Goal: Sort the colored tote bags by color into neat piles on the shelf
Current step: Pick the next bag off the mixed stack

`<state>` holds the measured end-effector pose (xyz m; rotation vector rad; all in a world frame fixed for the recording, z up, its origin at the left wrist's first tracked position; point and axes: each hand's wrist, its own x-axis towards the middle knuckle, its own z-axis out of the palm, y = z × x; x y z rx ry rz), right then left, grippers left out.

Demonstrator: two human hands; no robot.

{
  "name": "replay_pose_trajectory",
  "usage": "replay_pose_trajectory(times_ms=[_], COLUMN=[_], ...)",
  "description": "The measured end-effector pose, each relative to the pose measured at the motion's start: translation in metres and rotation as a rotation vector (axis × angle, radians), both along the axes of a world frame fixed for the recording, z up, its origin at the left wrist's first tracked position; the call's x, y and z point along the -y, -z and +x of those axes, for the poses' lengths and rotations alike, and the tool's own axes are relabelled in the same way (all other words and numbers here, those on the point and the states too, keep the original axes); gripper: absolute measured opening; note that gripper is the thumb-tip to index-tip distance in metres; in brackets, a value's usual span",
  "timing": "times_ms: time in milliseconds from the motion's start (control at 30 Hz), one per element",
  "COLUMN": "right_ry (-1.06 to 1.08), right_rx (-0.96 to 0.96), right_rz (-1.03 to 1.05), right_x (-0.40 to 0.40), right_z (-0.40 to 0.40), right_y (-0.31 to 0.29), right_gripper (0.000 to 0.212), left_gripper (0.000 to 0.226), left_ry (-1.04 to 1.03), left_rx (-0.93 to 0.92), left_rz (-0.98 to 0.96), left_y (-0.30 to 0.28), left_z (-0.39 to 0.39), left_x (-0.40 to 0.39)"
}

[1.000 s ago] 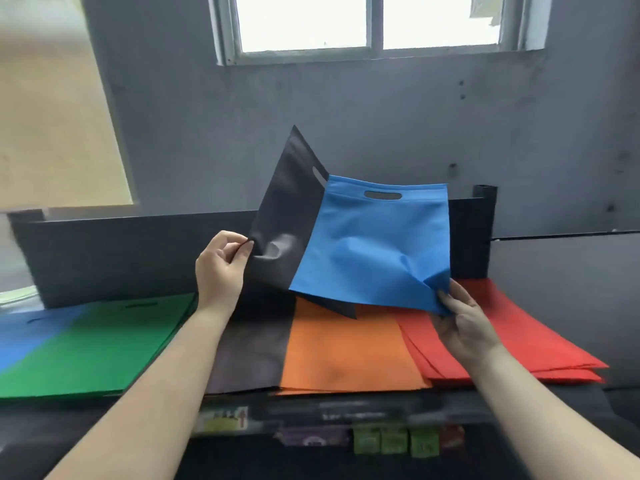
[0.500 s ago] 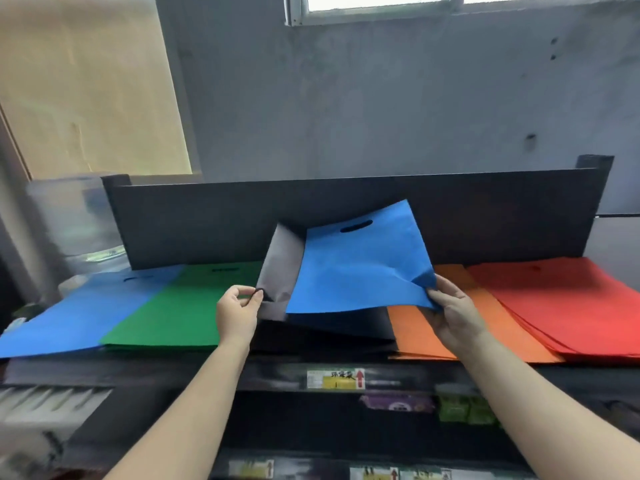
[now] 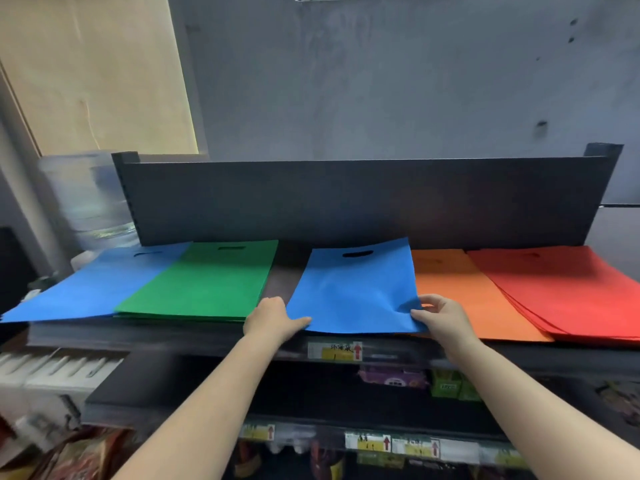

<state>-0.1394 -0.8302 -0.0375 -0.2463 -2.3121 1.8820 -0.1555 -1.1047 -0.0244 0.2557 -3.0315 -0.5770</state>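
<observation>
flat on the dark shelf board (image 3: 207,341), in the middle of the row: a blue non-woven tote bag with an oval cut-out handle (image 3: 353,292), handle end toward the dark back panel (image 3: 346,199), lying over a dark, nearly black pile (image 3: 280,275) that shows only as a strip along its left edge. left hand (image 3: 273,322) resting at the bag's near left corner, fingers stretched out and relaxed, pointing right along the front edge, tips touching the fabric, gripping nothing. right hand (image 3: 441,318) at the near right corner, thumb and fingers curled and pinching that corner, with a small pucker in the cloth beside them. just right of the blue bag, touching its edge: a pile of orange fabric tote bags (image 3: 464,296); beyond it and overlapping its right side, a fanned stack of red fabric tote bags (image 3: 568,289). on the other side of the dark strip: a neat pile of green fabric tote bags (image 3: 204,282), and further left, partly under the green, a lighter blue fabric tote bag pile (image 3: 86,289) overhanging the shelf's front. a blurred clear plastic container (image 3: 86,199) behind the far left end. yellow and white price labels with red arrows (image 3: 341,351) on the shelf lip just beneath the hands, packaged goods (image 3: 394,379) dim on the lower shelf, too blurred to read.
</observation>
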Motion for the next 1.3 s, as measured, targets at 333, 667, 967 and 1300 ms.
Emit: replay_pose_trajectory(times_ms=[333,667,967,1300], right_ry=[-0.01,-0.074,-0.196,-0.2], right_rx=[-0.195,-0.34,-0.336,-0.25], right_rz=[0.486,0.483,0.497,0.565], right_x=[0.019,0.136,0.309,0.442], right_z=[0.027,0.01,-0.021,-0.057], right_y=[-0.005,-0.036,-0.047,-0.041], right_gripper=[0.014,0.008,0.011,0.008], left_gripper=[0.007,0.019,0.02,0.018], left_ry=[-0.095,-0.226,-0.355,-0.359], left_rx=[-0.38,-0.71,-0.759,-0.663], left_rz=[0.375,0.46,0.375,0.316], left_y=[-0.006,-0.026,-0.033,-0.029], left_z=[0.039,0.076,0.085,0.046], left_x=[0.01,0.125,0.287,0.42])
